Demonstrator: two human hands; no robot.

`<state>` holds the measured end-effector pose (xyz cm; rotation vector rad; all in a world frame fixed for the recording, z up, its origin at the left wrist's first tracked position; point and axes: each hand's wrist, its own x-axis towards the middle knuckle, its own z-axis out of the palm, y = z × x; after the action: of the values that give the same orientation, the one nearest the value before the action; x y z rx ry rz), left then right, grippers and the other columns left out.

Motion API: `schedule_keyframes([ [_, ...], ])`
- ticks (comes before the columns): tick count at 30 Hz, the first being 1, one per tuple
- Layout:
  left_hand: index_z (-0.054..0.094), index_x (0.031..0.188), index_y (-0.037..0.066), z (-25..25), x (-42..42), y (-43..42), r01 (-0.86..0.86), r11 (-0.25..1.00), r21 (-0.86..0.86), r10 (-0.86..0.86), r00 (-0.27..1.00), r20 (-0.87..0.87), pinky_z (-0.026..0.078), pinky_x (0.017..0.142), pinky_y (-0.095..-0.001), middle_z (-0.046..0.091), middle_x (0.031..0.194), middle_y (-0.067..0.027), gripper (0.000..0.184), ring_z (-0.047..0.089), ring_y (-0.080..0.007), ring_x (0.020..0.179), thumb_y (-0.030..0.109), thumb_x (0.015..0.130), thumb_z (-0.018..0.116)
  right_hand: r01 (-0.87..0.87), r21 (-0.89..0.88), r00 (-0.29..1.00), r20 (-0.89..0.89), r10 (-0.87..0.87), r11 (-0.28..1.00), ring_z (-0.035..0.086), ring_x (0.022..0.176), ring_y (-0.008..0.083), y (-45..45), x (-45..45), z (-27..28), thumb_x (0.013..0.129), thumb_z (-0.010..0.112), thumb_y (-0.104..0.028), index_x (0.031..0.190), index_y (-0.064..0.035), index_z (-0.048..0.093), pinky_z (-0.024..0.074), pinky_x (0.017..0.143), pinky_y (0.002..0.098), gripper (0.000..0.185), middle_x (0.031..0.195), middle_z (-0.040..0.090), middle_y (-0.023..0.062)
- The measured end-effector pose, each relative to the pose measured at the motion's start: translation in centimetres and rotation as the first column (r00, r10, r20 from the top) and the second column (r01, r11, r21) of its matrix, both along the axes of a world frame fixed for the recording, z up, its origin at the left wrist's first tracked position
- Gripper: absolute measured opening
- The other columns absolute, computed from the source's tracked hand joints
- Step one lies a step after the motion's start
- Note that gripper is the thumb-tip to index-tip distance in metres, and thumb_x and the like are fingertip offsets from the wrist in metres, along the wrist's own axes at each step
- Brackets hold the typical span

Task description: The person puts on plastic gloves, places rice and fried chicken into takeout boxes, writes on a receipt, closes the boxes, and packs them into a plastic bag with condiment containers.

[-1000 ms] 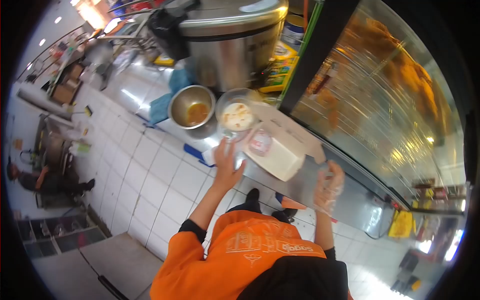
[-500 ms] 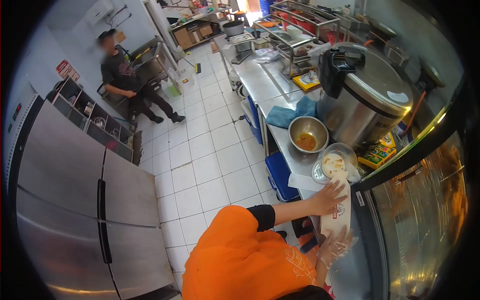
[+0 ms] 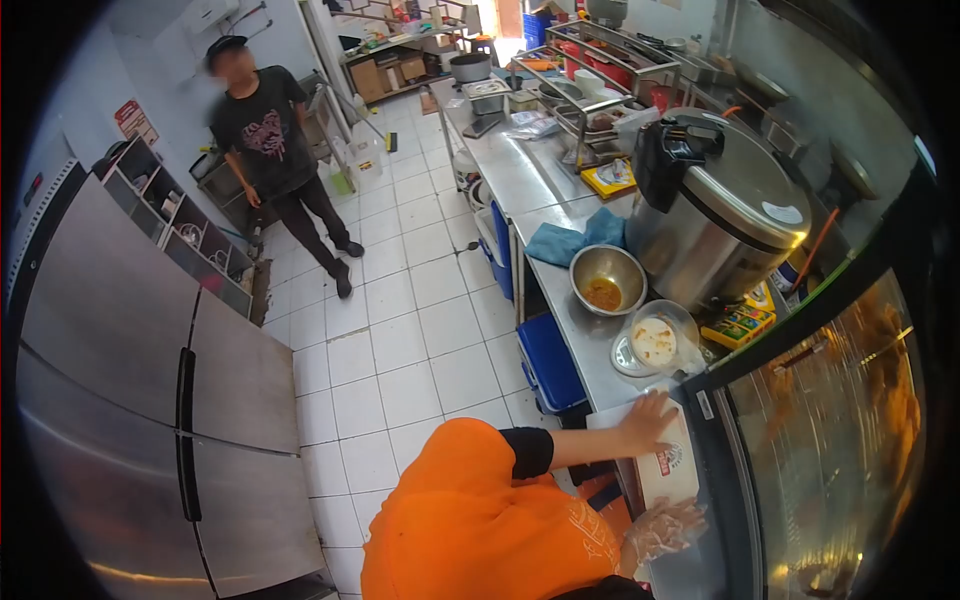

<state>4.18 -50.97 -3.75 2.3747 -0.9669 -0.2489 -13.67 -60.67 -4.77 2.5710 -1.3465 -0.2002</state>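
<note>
My left hand [image 3: 645, 424] is bare and lies open, fingers stretched over the upper end of a white paper package [image 3: 667, 462] with a red and dark print. Whether the package is a flat bag or a folded box I cannot tell. At its lower end, my right hand [image 3: 667, 530] wears a clear plastic glove, its fingers extended near the edge. Just beyond my left hand stand a small white scale [image 3: 627, 354] and a clear plastic tub [image 3: 655, 343] with white and orange-brown contents. A metal bowl [image 3: 608, 281] with brownish sauce sits beyond these.
A large steel cooker [image 3: 722, 215] stands on the steel counter [image 3: 540, 190] beside a blue cloth [image 3: 570, 240]. To the right is a glass display cabinet [image 3: 840, 440]. Blue coolers [image 3: 553, 360] sit below. A person [image 3: 275, 150] stands across the tiled floor, near a steel fridge [image 3: 120, 330].
The package lies lower and flatter now, and my left hand has spread out over it. My right hand has shifted slightly down. The other person has turned and come nearer.
</note>
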Motion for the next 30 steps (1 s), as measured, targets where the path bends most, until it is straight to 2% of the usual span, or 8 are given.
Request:
schedule_keyframes([
  [3, 0.034, 0.136, 0.002, -1.1, 0.4, -0.6, 0.043, 0.998, 0.041, -0.044, 0.999, 0.019, 0.021, 0.108, -0.0549, 0.023, 0.145, -0.0305, 0.083, 0.023, -0.0508, 0.133, 0.048, 0.077, 0.069, -0.061, 0.222, 0.955, 0.296, -0.008, 0.973, 0.02, 0.142, 0.0354, 0.6, 0.0, -2.1, 0.094, 0.045, -0.041, 0.151, -0.006, 0.012, 0.013, 0.113, 0.053, 0.075, 0.155, 0.014, 0.019],
  [6, 0.028, 0.139, 0.001, -0.1, 2.3, 0.4, 0.042, 0.975, -0.219, -0.14, 0.879, -0.456, 0.033, 0.105, -0.0477, 0.046, 0.131, -0.0299, 0.092, 0.044, -0.0449, 0.122, 0.048, 0.073, 0.072, -0.426, 0.567, 0.481, 0.802, -0.354, 0.705, 0.023, 0.14, 0.0335, 0.0, 0.4, -4.3, 0.087, 0.06, -0.019, 0.151, -0.0044, 0.004, 0.017, 0.114, 0.0411, 0.086, 0.155, 0.014, 0.0211],
  [8, 0.034, 0.136, 0.0, -8.9, 4.4, -2.5, 0.024, 0.916, -0.399, -0.213, 0.874, -0.437, 0.047, 0.092, -0.041, 0.062, 0.111, -0.0223, 0.079, 0.061, -0.0345, 0.103, 0.039, 0.079, 0.071, -0.586, 0.539, 0.228, 0.826, -0.516, 0.605, 0.028, 0.137, 0.0295, -1.1, 0.8, -4.3, 0.085, 0.065, -0.01, 0.151, -0.0049, 0.003, 0.0217, 0.112, 0.0362, 0.09, 0.153, 0.017, 0.0208],
  [10, 0.045, 0.129, 0.0, -2.9, 5.4, -0.6, -0.12, 0.867, -0.484, -0.372, 0.492, -0.787, 0.053, 0.077, -0.0345, 0.064, 0.108, -0.0152, 0.056, 0.062, -0.0198, 0.092, 0.031, 0.087, 0.064, -0.666, 0.536, 0.112, 0.76, -0.641, 0.519, 0.033, 0.133, 0.0261, -1.7, 1.8, -1.4, 0.086, 0.065, -0.011, 0.151, -0.0092, 0.005, 0.0266, 0.11, 0.0358, 0.089, 0.15, 0.025, 0.0187],
  [11, 0.045, 0.128, 0.0, -3.6, 6.2, -0.7, -0.103, 0.908, -0.406, -0.278, 0.576, -0.769, 0.053, 0.077, -0.0353, 0.065, 0.106, -0.0163, 0.056, 0.063, -0.0205, 0.092, 0.034, 0.087, 0.065, -0.695, 0.544, 0.091, 0.715, -0.694, 0.47, 0.036, 0.131, 0.0253, -2.7, 1.8, -0.3, 0.087, 0.065, -0.013, 0.152, -0.0121, 0.005, 0.0288, 0.109, 0.0356, 0.088, 0.148, 0.029, 0.0176],
  [21, 0.053, 0.125, 0.003, 6.4, 8.9, -0.5, 0.081, 0.997, -0.002, -0.053, 0.635, -0.771, 0.053, 0.071, -0.0297, 0.065, 0.106, -0.018, 0.059, 0.066, -0.0217, 0.082, 0.049, 0.089, 0.057, -0.516, 0.851, 0.48, 0.378, -0.791, 0.093, 0.045, 0.126, 0.0276, -7.7, 0.0, 5.8, 0.089, 0.06, -0.046, 0.151, -0.0242, -0.009, 0.0293, 0.107, 0.0404, 0.095, 0.136, 0.049, 0.0172],
  [25, 0.038, 0.14, 0.002, 0.9, 8.1, 0.2, 0.297, 0.955, 0.002, -0.256, 0.826, -0.502, 0.052, 0.081, -0.0398, 0.06, 0.117, -0.0248, 0.053, 0.064, -0.0345, 0.095, 0.034, 0.097, 0.042, -0.163, 0.914, 0.87, 0.311, -0.383, 0.372, 0.032, 0.137, 0.0365, -5.2, 0.8, 6.8, 0.092, 0.045, -0.053, 0.152, -0.0166, -0.002, 0.0171, 0.113, 0.0493, 0.085, 0.145, 0.038, 0.0204],
  [30, 0.027, 0.142, -0.005, 1.7, 2.9, -0.1, 0.202, 0.976, 0.077, -0.187, 0.968, -0.165, 0.045, 0.091, -0.0485, 0.052, 0.123, -0.0327, 0.055, 0.053, -0.0451, 0.112, 0.025, 0.097, 0.039, -0.095, 0.49, 0.907, 0.402, -0.128, 0.866, 0.019, 0.141, 0.0418, -0.9, 2.8, 1.8, 0.092, 0.041, -0.052, 0.152, -0.0146, 0.003, 0.0081, 0.11, 0.0629, 0.081, 0.152, 0.023, 0.0212],
])
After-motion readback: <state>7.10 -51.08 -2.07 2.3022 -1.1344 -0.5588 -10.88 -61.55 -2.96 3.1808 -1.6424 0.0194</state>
